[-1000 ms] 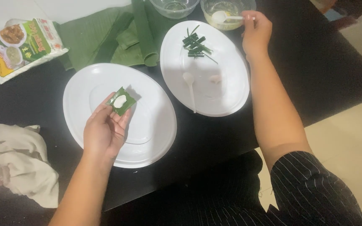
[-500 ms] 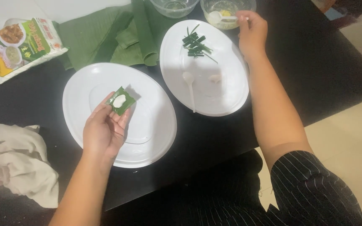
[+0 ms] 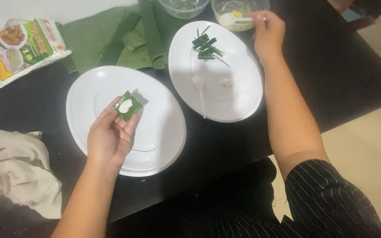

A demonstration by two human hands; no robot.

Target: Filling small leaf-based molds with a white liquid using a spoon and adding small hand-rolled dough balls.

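Fingers of the left hand (image 3: 109,139): cupped under a small green leaf square (image 3: 126,105) bearing a white dough lump (image 3: 125,105), held over the near white plate (image 3: 164,132). Leaf lies as a diamond, one corner toward the far table edge; lump's long axis slants up-right. Right hand (image 3: 267,31): pinched on a white spoon (image 3: 234,19) in the glass bowl (image 3: 239,11) of filling. Step, judged: scooping filling; next calls for carrying a level spoonful to the dough.
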